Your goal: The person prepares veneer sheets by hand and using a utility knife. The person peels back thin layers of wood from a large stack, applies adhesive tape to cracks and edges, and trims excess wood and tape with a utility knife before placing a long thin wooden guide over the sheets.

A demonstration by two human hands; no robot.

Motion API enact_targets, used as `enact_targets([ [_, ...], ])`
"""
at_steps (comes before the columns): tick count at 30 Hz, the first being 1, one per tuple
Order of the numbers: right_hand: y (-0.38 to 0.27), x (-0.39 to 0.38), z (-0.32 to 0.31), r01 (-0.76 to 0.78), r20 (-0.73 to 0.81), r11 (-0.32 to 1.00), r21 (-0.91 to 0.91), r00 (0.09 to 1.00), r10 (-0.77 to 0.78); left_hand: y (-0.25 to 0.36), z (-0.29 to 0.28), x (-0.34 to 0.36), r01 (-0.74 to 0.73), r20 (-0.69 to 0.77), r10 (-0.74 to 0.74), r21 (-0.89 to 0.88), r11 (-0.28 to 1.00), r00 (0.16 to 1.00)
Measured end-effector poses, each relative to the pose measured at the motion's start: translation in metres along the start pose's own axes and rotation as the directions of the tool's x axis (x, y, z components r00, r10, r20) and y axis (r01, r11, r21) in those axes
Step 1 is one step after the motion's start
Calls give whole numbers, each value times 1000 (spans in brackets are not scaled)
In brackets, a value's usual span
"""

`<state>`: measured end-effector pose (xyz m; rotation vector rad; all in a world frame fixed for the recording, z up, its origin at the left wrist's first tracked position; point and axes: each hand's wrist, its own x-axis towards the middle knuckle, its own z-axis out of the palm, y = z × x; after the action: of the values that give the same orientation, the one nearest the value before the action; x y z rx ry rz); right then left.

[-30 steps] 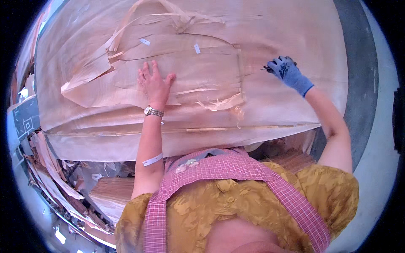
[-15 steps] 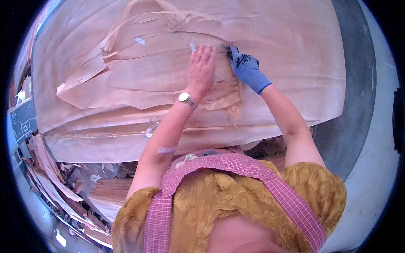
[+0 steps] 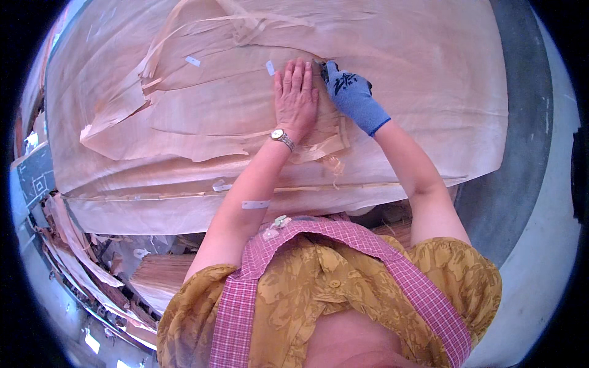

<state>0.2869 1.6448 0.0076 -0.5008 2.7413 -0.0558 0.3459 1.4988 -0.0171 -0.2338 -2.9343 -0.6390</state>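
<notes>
My bare left hand (image 3: 297, 101) lies flat on a thin, pale brown wood veneer sheet (image 3: 211, 113), fingers stretched out and pointing away from me. Just to its right, my right hand (image 3: 351, 97), in a blue glove with dark markings, is closed. At its fingertips a small dark tool (image 3: 321, 69) touches the sheet near a dark curved split line; its exact kind is mostly hidden. The veneer has ragged, torn edges at the left and near side. A small white tape piece (image 3: 270, 68) sits just left of my left fingertips.
Another white tape piece (image 3: 193, 61) lies farther left. Loose veneer strips (image 3: 245, 27) curl at the far side. A large veneer stack (image 3: 442, 92) spreads underneath, with a long narrow strip (image 3: 368, 185) along its near edge. Veneer scraps (image 3: 86, 245) are heaped below left.
My right hand has moved slightly left and away from me along the split, with the tool. My left hand has shifted a little right and now lies flatter, its fingers more spread.
</notes>
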Motion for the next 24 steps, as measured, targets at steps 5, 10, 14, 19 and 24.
enact_targets([
  [5, -4, -1, -9, -19, 63, 999, -34, 998, 21, 2, -2, 1, 17, 26, -17, 5, 1000, 1000],
  [10, 38, -5, -16, 45, -97, 971, 234, 995, -23, 1, -1, 0, 10, 9, -10, 9, 1000, 1000],
  [14, 75, -4, -28, 101, -187, 979, 178, 980, -67, 2, 0, 0, 40, 13, -40, -35, 999, 999],
  [19, 69, 22, -36, 468, -121, 878, -102, 870, -478, 2, -1, 0, 40, 7, -40, -80, 996, 999],
  [24, 57, 50, -49, 593, 19, 760, -267, 791, -611, 1, 1, 0, 43, 14, -42, -102, 994, 999],
])
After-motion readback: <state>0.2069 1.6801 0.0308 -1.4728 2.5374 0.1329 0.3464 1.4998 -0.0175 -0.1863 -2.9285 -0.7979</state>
